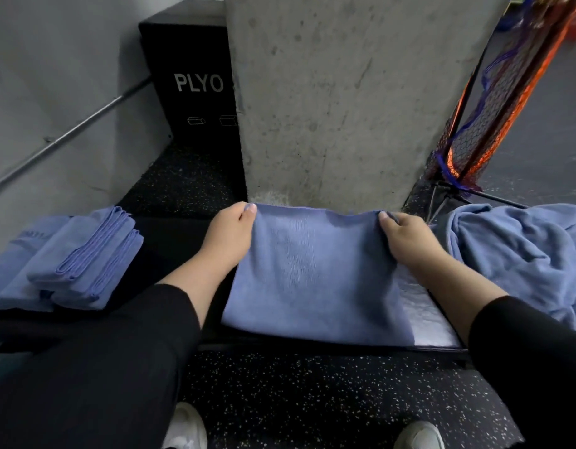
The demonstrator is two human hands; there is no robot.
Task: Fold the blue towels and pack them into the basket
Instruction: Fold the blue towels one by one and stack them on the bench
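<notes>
at far left a stack of folded blue towels (pixel 82 260) sits on the black bench (pixel 170 241), soft knit cloth in neat layered rectangles with rounded fold edges showing; faint darker lettering on the lowest one is too blurred to read. a thin metal pipe (pixel 72 131) runs diagonally along the grey wall above them. behind the bench stands a black box (pixel 189 76) printed "plyo" in pale capitals, with small outline drawings of boxes beneath the word.

the left hand (pixel 228 238), in a black sleeve, pinches the far left corner of a blue towel (pixel 312 280) between thumb and curled fingers (pixel 249 209). this towel lies spread flat on the bench, a smooth rectangle with a fine woven texture, its near edge reaching the bench's front lip. a rough grey concrete pillar (pixel 345 92), pitted and stained, rises just behind it.

the right hand (pixel 406 238) grips the far right corner of the same towel, fingers curled around the hem. just beside it a pile of crumpled blue towels (pixel 513 254) lies heaped in loose folds. above that, orange and black netting (pixel 494 108) with blue cord wraps a slanted pole. below, black rubber flooring (pixel 312 400) with white flecks, and two pale shoes at the bottom edge.
</notes>
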